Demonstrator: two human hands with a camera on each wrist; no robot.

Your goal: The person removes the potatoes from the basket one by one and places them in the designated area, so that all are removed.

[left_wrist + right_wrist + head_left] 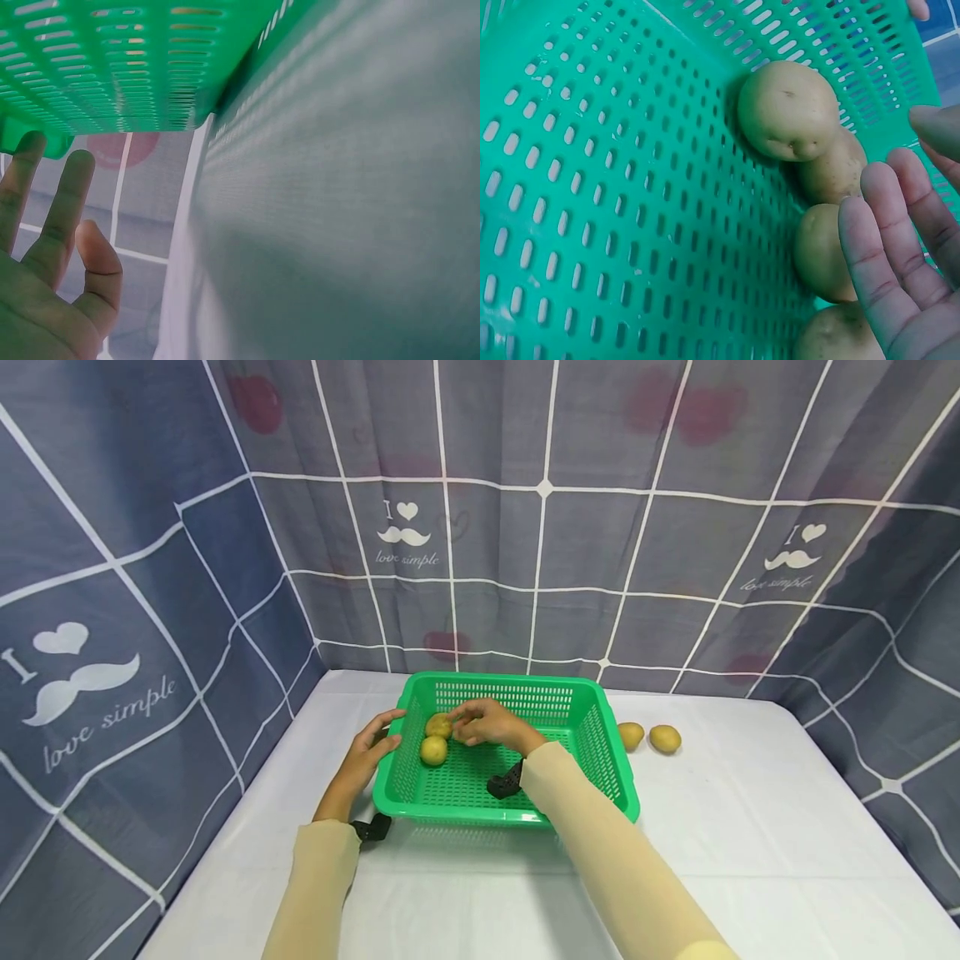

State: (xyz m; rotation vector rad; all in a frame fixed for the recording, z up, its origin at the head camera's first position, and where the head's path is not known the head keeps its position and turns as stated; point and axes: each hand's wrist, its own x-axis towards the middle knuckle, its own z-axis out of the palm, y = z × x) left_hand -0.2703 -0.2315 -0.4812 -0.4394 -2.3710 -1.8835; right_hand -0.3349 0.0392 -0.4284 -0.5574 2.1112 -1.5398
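A green plastic basket (506, 680) with slotted walls stands on the white-covered table. Inside it, against the left wall, lie a front potato (433, 750) and another potato (438, 725) behind it. The right wrist view shows several potatoes in a row, among them a round one (788, 111) by the corner. My right hand (491, 725) reaches into the basket, its loosely bent fingers (871, 244) beside the potatoes and overlapping one in that view. Outside the left wall, my left hand (363, 758) has its fingertips at the rim, fingers (64, 199) spread and fairly straight.
Right of the basket, one potato (631, 735) lies close to its wall and a second potato (665, 739) a little farther out. The white tabletop (750, 810) extends to the right and front. A grey-blue checked curtain (495, 543) hangs behind and along both sides.
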